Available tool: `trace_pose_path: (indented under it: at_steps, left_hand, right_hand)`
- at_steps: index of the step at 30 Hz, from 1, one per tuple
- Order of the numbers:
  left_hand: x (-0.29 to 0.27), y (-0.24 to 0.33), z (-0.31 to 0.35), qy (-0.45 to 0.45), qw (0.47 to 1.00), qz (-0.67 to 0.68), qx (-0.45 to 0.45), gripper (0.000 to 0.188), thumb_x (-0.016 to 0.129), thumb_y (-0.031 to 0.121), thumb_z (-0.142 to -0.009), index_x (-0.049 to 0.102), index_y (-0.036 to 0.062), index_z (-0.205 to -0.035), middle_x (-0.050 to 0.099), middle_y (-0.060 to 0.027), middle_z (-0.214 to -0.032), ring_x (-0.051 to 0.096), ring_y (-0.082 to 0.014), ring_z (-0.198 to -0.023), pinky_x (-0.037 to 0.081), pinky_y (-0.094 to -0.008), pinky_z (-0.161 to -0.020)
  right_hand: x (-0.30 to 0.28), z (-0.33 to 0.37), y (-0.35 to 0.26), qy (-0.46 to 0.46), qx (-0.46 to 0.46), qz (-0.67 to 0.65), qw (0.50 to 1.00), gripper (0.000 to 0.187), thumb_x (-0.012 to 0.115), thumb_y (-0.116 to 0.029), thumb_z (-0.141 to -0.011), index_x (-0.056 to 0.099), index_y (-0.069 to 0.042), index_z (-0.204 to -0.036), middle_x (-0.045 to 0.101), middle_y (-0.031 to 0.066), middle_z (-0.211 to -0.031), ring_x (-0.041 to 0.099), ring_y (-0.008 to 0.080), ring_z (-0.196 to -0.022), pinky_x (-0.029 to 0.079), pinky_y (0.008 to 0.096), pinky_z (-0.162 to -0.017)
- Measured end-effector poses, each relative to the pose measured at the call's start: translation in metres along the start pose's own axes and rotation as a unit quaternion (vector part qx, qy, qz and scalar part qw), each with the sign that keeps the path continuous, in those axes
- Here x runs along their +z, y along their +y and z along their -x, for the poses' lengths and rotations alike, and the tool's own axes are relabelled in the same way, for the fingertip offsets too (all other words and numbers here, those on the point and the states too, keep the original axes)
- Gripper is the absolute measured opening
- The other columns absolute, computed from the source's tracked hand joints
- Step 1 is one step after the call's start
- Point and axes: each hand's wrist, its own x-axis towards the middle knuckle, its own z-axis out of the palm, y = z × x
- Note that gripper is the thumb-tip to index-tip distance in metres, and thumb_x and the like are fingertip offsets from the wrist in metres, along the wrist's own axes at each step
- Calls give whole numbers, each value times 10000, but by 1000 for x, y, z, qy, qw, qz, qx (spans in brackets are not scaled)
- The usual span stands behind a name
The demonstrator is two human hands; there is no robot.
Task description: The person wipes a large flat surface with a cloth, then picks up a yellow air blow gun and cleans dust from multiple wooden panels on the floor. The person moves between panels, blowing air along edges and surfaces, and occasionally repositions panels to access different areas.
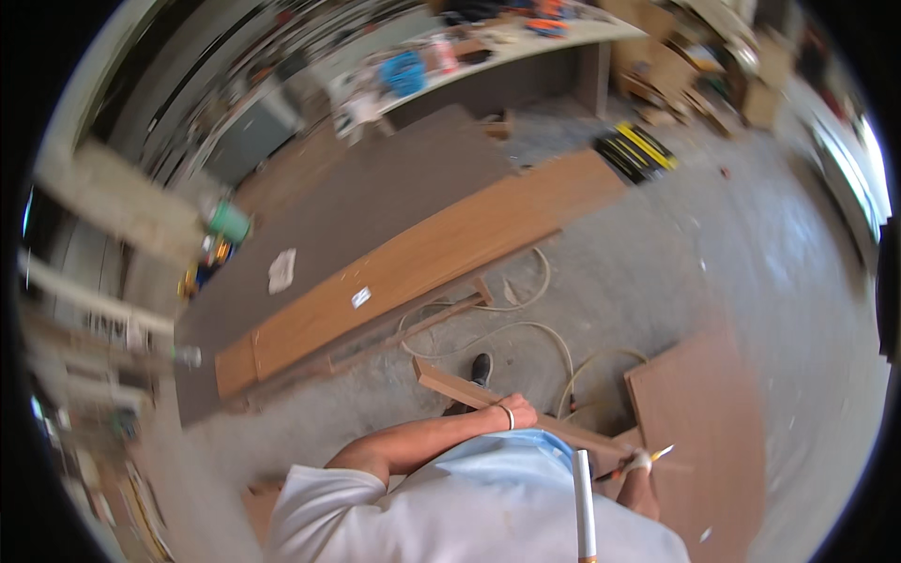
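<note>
My left hand (516, 413), with a band round its wrist, is closed over a long narrow wooden board (450, 383) that slants across in front of my body. Lower right, my right hand (640, 462) grips a slim tool (663, 452). A yellow and pale end of it sticks out on one side, and a dark and orange-red part on the other; its kind is too blurred to tell. Beneath that hand lies a wide brown panel (718, 422). A white cigarette (585, 502) juts up at the bottom, in front of my shirt.
Ahead stands a large dark worktop (375, 197) bearing a long wood-coloured panel (441, 230). A pale hose (526, 326) loops over the concrete floor. A black-and-yellow item (636, 150) lies beyond the panel's end. A cluttered white bench (526, 45) stands at the back.
</note>
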Motion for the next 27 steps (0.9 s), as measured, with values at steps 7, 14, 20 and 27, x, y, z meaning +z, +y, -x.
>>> trace_pose_path:
  at_steps: [7, 14, 20, 27]
  left_hand:
    - [23, -32, 77, 84, 984, 57, -147, 170, 594, 131, -741, 737, 43, -768, 713, -163, -792, 712, -294, -768, 542, -404, -661]
    - [94, -114, 169, 167, 957, 92, -217, 176, 563, 164, -810, 686, 42, -837, 711, -144, -857, 694, -295, -864, 530, -395, -763]
    - [99, -170, 320, 295, 896, 88, -321, 337, 487, 220, -883, 584, 43, -1153, 593, -141, -1246, 554, -276, -1187, 450, -388, -946]
    - [165, -233, 456, 376, 802, 54, -460, 442, 509, 199, -875, 540, 75, -1298, 529, -99, -1367, 467, -280, -1296, 400, -420, -1050]
  right_hand:
    - [69, 61, 0, -70, -103, 3, 992, 227, 507, -236, -879, 523, -70, -726, 499, 90, -561, 451, 237, -442, 364, 370, -408]
    - [193, 156, -36, -44, -214, -6, 976, 203, 512, -168, -837, 470, -108, -648, 455, 26, -584, 403, 167, -422, 353, 294, -405]
    - [331, 389, 2, -73, -421, -10, 904, 164, 615, -228, -826, 571, -70, -841, 526, 13, -706, 521, 148, -579, 386, 293, -481]
    - [509, 443, 55, -279, -482, -6, 830, 113, 621, -153, -837, 579, -48, -840, 587, 32, -713, 530, 141, -532, 371, 290, -465]
